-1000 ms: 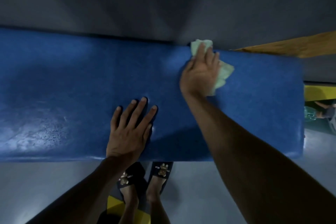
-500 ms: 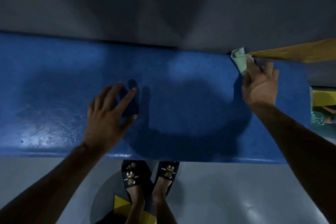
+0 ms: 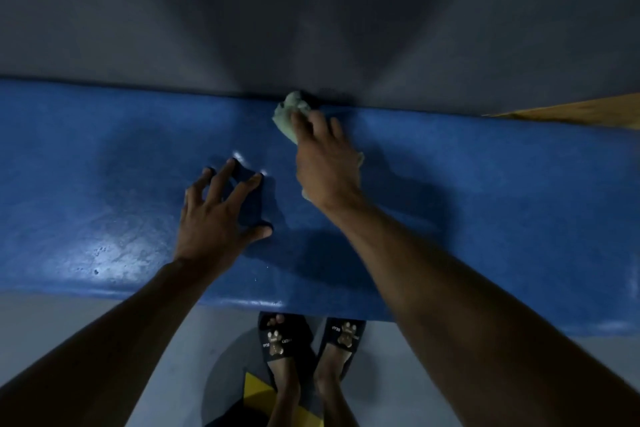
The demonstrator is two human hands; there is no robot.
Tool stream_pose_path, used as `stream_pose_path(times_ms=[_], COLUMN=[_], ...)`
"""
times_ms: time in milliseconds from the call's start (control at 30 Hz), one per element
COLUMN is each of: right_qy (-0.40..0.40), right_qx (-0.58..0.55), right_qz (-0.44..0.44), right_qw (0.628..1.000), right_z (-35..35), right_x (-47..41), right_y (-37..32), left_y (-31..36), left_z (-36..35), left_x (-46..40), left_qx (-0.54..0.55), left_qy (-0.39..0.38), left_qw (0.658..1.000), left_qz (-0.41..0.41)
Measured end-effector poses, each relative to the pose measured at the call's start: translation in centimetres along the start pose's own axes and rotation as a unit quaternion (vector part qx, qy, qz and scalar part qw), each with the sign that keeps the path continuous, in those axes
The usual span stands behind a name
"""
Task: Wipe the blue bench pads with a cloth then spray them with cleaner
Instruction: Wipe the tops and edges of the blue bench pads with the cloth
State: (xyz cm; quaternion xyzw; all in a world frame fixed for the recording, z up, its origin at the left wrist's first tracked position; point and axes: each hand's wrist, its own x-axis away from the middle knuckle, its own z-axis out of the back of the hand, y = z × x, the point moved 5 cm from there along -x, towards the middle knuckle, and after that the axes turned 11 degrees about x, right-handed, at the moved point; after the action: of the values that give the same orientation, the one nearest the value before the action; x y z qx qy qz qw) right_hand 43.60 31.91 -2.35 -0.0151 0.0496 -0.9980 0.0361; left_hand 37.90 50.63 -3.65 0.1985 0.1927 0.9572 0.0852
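Observation:
A long blue bench pad runs across the view against a grey wall. My right hand presses a pale green cloth onto the pad near its back edge, fingers over the cloth, most of which is hidden under the hand. My left hand rests on the pad to the left, fingers spread with the tips and thumb touching the surface. No spray bottle is in view.
The grey wall rises directly behind the pad. A wooden strip shows at the right along the pad's back edge. My feet in black slippers stand on the grey floor by a yellow marking.
My right hand has swept the cloth leftward along the pad's back edge from the right end to the middle. My left hand has come down onto the pad with spread fingers.

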Motion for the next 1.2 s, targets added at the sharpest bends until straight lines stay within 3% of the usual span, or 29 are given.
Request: stream_pose_path(times_ms=[67,100,200,267,333,467,533,633,733,800,833,900,1000,1133,1200], right_qy=[-0.007,0.002,0.017,0.05,0.063,0.131,0.138,0.071,0.026,0.028,0.023,0.003,0.044,0.119,0.106], right_qx=[0.04,0.058,0.073,0.057,0.039,-0.058,-0.093,0.011,0.009,0.054,0.064,0.041,0.038,0.001,-0.072], right_qz=[0.055,0.033,-0.122,-0.224,-0.323,-0.433,-0.385,-0.128,0.042,0.071,0.048,-0.084,-0.243,-0.355,-0.353], right_qw=[0.998,0.998,0.99,0.972,0.944,0.89,0.908,0.989,0.999,0.996,0.997,0.996,0.968,0.927,0.927], right_z=[0.1,0.0,0.5,1.7,1.1,-1.0,-0.9,-0.4,-0.4,-0.2,-0.1,0.2,1.7,0.3,-0.7], right_x=[0.5,1.2,5.3,7.9,8.5,5.6,3.3,1.8,2.4,3.5,4.0,5.4,7.7,7.4,6.8], right_y=[4.1,7.6,20.1,24.9,25.1,17.0,10.8,1.5,2.9,7.5,10.7,18.4,24.8,19.9,14.1], left_y=[0.2,0.3,0.5,0.7,0.9,1.1,1.0,1.2,1.3,1.3,1.4,1.4,1.6,1.6,1.7], left_z=[0.1,0.1,0.1,0.0,-0.2,-0.3,-0.3,-0.1,0.2,0.4,0.5,0.6,0.5,0.2,0.1], left_x=[-0.1,-0.1,-0.2,-0.2,-0.1,0.0,-0.1,0.0,-0.2,-0.3,-0.3,-0.3,-0.4,-0.5,-0.5], left_qx=[0.0,0.0,0.0,-0.005,-0.008,-0.015,-0.018,-0.018,-0.016,-0.011,-0.009,-0.006,-0.007,-0.017,-0.018], left_qy=[0.002,0.005,0.005,0.007,0.008,0.014,0.009,0.008,0.002,0.002,0.004,0.007,0.008,0.016,0.014], left_qw=[1.0,1.0,1.0,1.0,1.0,1.0,1.0,1.0,1.0,1.0,1.0,1.0,0.999,0.999,0.999], left_qz=[0.003,0.003,0.006,0.007,0.012,0.009,0.013,0.016,0.021,0.025,0.025,0.027,0.032,0.03,0.029])
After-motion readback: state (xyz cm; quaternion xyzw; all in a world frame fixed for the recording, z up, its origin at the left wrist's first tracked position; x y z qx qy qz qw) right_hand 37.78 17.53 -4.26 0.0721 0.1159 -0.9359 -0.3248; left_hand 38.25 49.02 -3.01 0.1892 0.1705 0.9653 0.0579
